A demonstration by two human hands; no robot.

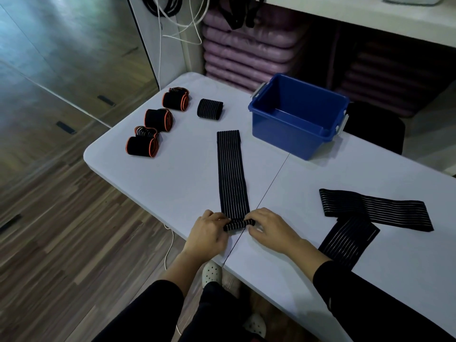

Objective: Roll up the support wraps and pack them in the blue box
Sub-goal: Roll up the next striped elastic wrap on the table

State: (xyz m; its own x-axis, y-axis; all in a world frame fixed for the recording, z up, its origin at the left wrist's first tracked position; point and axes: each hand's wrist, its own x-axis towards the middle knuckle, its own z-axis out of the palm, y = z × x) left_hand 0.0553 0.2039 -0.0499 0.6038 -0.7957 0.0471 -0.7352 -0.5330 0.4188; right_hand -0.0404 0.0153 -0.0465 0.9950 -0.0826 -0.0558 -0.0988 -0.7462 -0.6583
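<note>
A long black striped support wrap [231, 171] lies flat on the white table [172, 174], stretching away from me. Its near end is a small tight roll [237, 224]. My left hand [209, 233] pinches the roll's left end and my right hand [269, 227] pinches its right end. The blue box [296, 134] stands open and looks empty at the far right of the wrap. A second unrolled black wrap [365, 213] lies crumpled to my right. One rolled striped wrap [210, 109] and three rolled orange-edged wraps [158, 117] sit at the far left.
The table's left corner and near edge drop to a wooden floor [61, 230]. A seam [266, 191] runs across the tabletop under the roll. Purple cushions [241, 50] are stacked behind the table, and cables [177, 18] hang at the back.
</note>
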